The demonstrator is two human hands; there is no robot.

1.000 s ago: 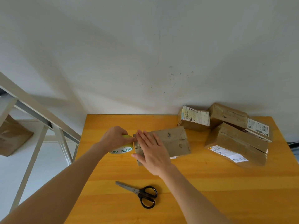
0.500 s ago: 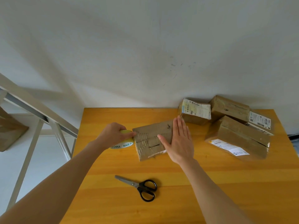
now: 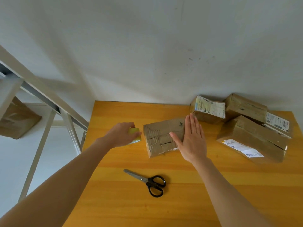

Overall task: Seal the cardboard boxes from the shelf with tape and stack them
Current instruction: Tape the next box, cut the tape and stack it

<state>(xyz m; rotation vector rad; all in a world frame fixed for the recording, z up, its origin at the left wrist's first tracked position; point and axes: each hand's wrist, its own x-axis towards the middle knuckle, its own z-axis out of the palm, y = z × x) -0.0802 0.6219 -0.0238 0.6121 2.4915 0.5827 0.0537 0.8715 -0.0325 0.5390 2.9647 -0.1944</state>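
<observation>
Head view, counter: an orange wooden counter [image 3: 180, 202] stood against a white wall.
Box: a flat brown cardboard box [image 3: 161, 136] lay near the middle of the counter, toward its far edge.
Right hand: the right hand [image 3: 191, 141] was open, fingers straight, pressed flat on the box's right end.
Left hand: the left hand [image 3: 121, 134] was closed around a yellow roll of tape [image 3: 134, 135] just left of the box.
Scissors: black-handled scissors [image 3: 147, 181] lay nearer the front edge, apart from the box.
Other boxes: three brown labelled cardboard boxes [image 3: 252, 136] clustered at the far right corner.
</observation>
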